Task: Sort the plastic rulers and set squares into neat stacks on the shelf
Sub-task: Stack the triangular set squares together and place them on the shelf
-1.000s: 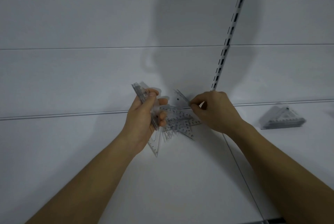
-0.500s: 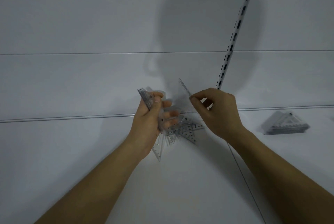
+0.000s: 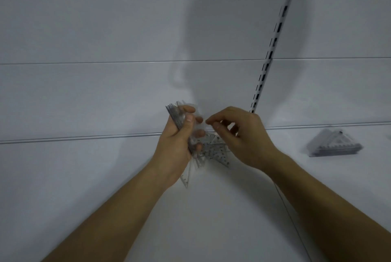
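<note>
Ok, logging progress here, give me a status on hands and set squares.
Left hand grips bundle of set squares. Right hand pinching at bundle's clear front piece. Loose pile beneath; finished stack right. Nothing blocking.

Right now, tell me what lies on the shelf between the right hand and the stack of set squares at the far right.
Nothing: in the head view, only bare white shelf separates the right hand from the stack of set squares.

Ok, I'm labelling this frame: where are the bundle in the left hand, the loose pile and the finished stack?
bundle [image 3: 176, 116], head view, upper fanned edges.
loose pile [image 3: 220, 152], head view, numbered set square.
finished stack [image 3: 335, 145], head view, top face.
</note>
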Demonstrator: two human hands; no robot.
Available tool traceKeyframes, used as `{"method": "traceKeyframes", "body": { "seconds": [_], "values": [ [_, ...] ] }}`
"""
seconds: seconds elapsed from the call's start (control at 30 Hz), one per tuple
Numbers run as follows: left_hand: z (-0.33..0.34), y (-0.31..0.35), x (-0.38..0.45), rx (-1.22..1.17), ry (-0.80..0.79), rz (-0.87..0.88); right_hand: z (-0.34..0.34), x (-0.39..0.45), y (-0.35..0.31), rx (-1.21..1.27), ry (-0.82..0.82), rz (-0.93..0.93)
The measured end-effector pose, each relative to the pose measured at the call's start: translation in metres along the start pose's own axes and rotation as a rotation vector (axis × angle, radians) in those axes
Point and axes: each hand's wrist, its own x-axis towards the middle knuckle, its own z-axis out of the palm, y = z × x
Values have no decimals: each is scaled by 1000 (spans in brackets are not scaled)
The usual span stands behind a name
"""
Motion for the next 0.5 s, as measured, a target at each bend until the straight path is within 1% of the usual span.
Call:
{"method": "traceKeyframes", "body": {
  "seconds": [0.07, 0.13, 0.2, 0.23, 0.3, 0.37, 0.43, 0.5],
  "values": [
    [-2, 4, 1, -68, 51, -54, -7, 1, 15, -136, -100, 106],
    [-5, 7, 2, -118, 71, -81, -14, 1, 28, -263, -277, 225],
    [-5, 10, 1, -121, 55, -65, -17, -1, 34, -350, -430, 307],
    [-5, 11, 0, -109, 53, -47, -17, -1, 35, -362, -461, 319],
    [-3, 12, 0, -84, 66, -16, -17, 1, 35, -319, -443, 333],
    [-1, 14, -1, -71, 69, -36, -18, 1, 35, -254, -420, 369],
    [0, 17, -3, -97, 70, -116, -19, 1, 38, -212, -410, 419],
    [-1, 18, -4, -182, 66, -189, -20, 2, 41, -161, -396, 466]
  ]
}}
